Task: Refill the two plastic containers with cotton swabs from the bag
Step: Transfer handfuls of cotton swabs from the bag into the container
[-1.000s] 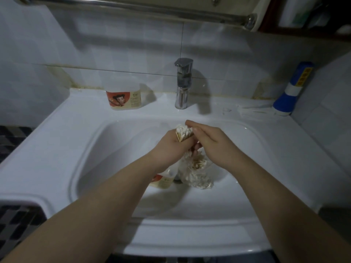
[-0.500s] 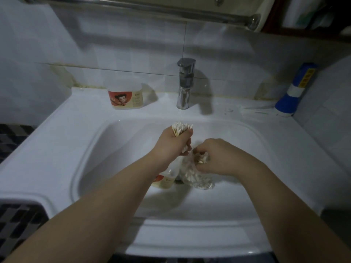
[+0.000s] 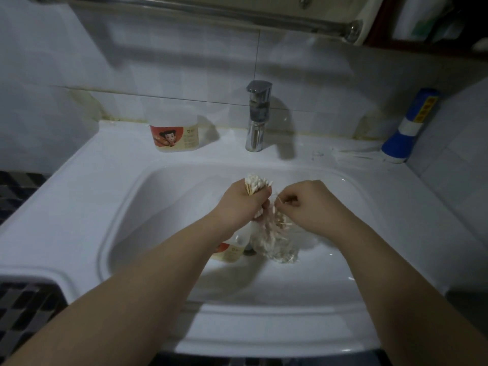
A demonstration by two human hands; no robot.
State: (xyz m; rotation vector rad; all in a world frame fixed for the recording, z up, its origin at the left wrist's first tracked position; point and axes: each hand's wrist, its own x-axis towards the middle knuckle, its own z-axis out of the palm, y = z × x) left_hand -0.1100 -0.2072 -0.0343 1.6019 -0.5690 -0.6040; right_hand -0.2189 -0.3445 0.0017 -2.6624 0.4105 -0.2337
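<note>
1. Left hand (image 3: 241, 204) clenched round a thick bundle of cotton swabs (image 3: 257, 182); white tips fan out above the fist; held over the middle of the sink (image 3: 79, 207) basin.
2. Right hand (image 3: 314, 204) just right of it; thumb and fingertips pinch a few loose swabs above the clear bag (image 3: 280, 241), which slumps in the basin beneath both hands.
3. One plastic container (image 3: 228, 253) low in the basin, half hidden under the left wrist, just beside the bag; fill level cannot be told. Second container (image 3: 174, 133) upright on the far ledge, left of the tap (image 3: 257, 114); well apart from both hands.
4. Judgement, swabs: near weightless; thin stiff sticks, soft tips; loose ones will likely slide and scatter; best gripped mid-stick as an aligned bundle, firm but not crushing.
5. Judgement, bag: thin limp film, probably slippery; keeps no shape; hold at the mouth; tips may snag on the folds.
6. Risk: the basin may be damp; a dropped swab would soak or roll toward the drain.
</note>
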